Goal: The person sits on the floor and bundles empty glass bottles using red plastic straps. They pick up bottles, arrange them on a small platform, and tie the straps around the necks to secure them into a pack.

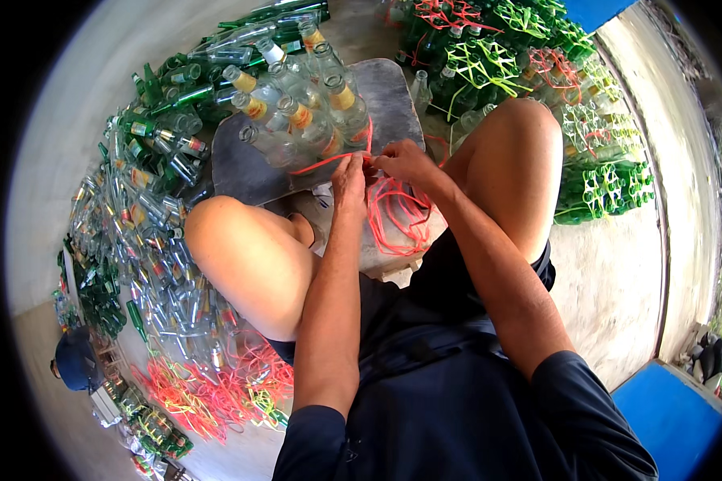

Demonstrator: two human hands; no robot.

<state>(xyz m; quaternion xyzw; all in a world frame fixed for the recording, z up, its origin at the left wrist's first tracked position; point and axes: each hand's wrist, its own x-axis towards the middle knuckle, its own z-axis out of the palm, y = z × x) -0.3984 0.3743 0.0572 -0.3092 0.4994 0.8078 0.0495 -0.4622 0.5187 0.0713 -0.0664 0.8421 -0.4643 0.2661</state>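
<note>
Several clear glass bottles point(304, 120), most with orange-yellow neck labels, stand upright in a cluster on a dark board point(391, 96) before me. A red plastic strap point(322, 163) runs along the near side of the cluster to my fingers. My left hand point(350, 180) pinches the strap at the cluster's near corner. Beside it, my right hand point(406, 161) also grips the strap, its fingertips close to the left ones. Loose coils of the same red strap point(397, 219) hang below my hands, between my knees. The fingers hide the exact crossing of the strap.
A large heap of loose clear and green bottles point(162, 258) lies along the left wall. Strapped bundles of green bottles point(481, 66) stand at the upper right, another green bundle point(614, 189) nearer. Tangled red and yellow straps point(216, 391) cover the floor at lower left.
</note>
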